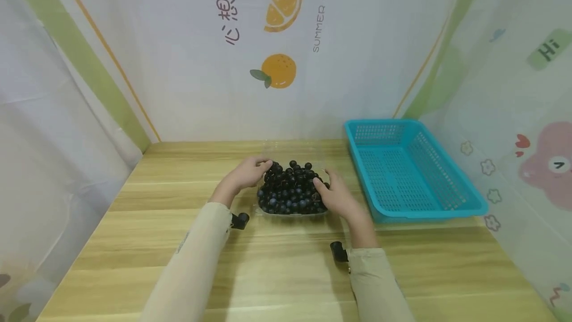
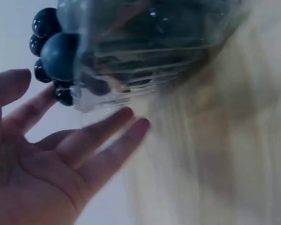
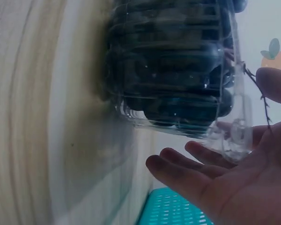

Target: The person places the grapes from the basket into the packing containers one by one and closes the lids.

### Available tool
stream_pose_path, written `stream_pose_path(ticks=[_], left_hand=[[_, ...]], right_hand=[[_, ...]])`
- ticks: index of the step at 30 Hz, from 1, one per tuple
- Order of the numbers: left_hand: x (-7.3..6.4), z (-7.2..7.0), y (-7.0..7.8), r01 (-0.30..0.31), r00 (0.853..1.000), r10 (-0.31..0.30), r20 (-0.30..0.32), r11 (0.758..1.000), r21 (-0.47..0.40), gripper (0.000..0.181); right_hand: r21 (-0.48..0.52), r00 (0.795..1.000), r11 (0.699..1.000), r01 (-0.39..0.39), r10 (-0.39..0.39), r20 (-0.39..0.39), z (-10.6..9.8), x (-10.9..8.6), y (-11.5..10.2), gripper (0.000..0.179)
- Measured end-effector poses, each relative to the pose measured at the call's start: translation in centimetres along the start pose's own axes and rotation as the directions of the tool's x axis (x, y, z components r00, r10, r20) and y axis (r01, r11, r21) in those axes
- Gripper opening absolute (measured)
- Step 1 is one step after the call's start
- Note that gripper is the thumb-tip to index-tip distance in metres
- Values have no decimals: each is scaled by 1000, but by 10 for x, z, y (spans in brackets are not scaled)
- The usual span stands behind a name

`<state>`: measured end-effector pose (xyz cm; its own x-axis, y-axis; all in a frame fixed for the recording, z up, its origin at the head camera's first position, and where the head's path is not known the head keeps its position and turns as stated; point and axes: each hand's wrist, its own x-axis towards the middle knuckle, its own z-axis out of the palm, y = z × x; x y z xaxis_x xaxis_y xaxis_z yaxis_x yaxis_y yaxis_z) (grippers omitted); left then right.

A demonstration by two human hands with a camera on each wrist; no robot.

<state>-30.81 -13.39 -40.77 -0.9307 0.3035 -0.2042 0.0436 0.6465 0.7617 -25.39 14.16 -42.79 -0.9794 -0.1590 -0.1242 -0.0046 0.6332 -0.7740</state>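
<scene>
A clear plastic box [image 1: 292, 214] heaped with dark grapes [image 1: 290, 183] stands on the wooden table, its see-through lid [image 1: 292, 149] raised behind it. My left hand [image 1: 252, 173] is at the box's far left corner, thumb by the grapes. In the left wrist view its fingers [image 2: 107, 145] extend loosely beside and below the rim. On the right side is my right hand [image 1: 337, 194], with its thumb over the edge near the grapes. The right wrist view shows its fingers [image 3: 182, 176] loosely extended along the outer wall; a thin stem [image 3: 260, 89] hangs over the rim there.
A blue perforated plastic basket [image 1: 429, 213] stands on the table [image 1: 286, 272] to the right of the box. A printed white cloth [image 1: 201, 94] hangs behind the table, with more cloth at both sides. Black wrist mounts [image 1: 339, 252] sit at the sleeves.
</scene>
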Motion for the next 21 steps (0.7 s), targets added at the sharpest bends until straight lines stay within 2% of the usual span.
stream_pose_path(ticks=[3,6,9,13,17,19,21], left_hand=[[1,2,-6,21,999,-26,-43,994,-107,56],[3,3,-10,21,997,-32,-72,990,-139,52],[4,7,-16,23,997,-36,-68,983,-181,43],[4,12,-24,16,998,-28,-52,975,-222,43],[3,15,-24,14,997,-29,-66,975,-220,34],[3,16,-22,40,996,-59,-65,963,-265,34],[4,16,-20,79,992,-109,-72,939,-334,38]], right_hand=[[-9,1000,1000,-3,3,-2,1,0,0,77],[-29,1000,999,-14,14,4,3,2,0,81],[-47,1000,999,-26,27,15,6,4,3,85],[-42,999,998,-37,38,17,10,6,4,86],[-32,999,999,-44,44,15,12,6,4,85],[-36,999,998,-49,49,17,13,6,4,85],[-44,998,998,-52,53,17,14,7,4,84]])
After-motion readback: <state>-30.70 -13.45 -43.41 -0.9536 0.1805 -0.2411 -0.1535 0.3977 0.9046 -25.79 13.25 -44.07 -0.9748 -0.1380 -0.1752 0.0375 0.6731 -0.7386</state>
